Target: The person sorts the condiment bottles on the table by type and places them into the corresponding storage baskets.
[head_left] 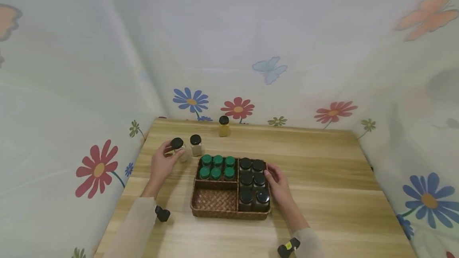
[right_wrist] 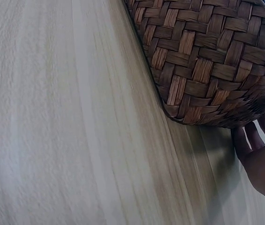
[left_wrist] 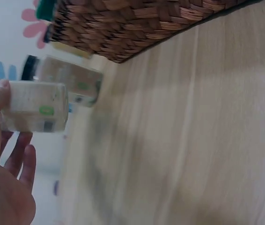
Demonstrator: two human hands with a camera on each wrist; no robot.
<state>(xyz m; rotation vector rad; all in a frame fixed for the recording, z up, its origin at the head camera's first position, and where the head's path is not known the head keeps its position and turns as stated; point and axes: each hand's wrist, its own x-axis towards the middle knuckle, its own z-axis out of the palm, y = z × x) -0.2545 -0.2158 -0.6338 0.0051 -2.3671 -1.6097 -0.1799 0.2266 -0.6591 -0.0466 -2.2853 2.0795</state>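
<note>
My left hand (head_left: 163,162) grips a clear jar with a black lid (head_left: 178,144), pale inside, between thumb and fingers. In the left wrist view this jar (left_wrist: 34,105) lies across the picture with a green mark on its label. Just right of it stands a similar black-lidded jar (head_left: 196,146). My right hand (head_left: 279,186) holds the right side of a brown woven basket (head_left: 229,214), thumb at the rim and fingers along the outer wall. Several green-lidded jars (head_left: 217,160) fill its back left compartment, several black-lidded jars (head_left: 246,178) the right one. The front left compartment (head_left: 215,200) shows bare weave.
A jar of yellow contents with a black lid (head_left: 224,127) stands near the back edge of the wooden table (head_left: 330,194). White cloth with printed flowers and butterflies (head_left: 215,31) hangs behind and at both sides.
</note>
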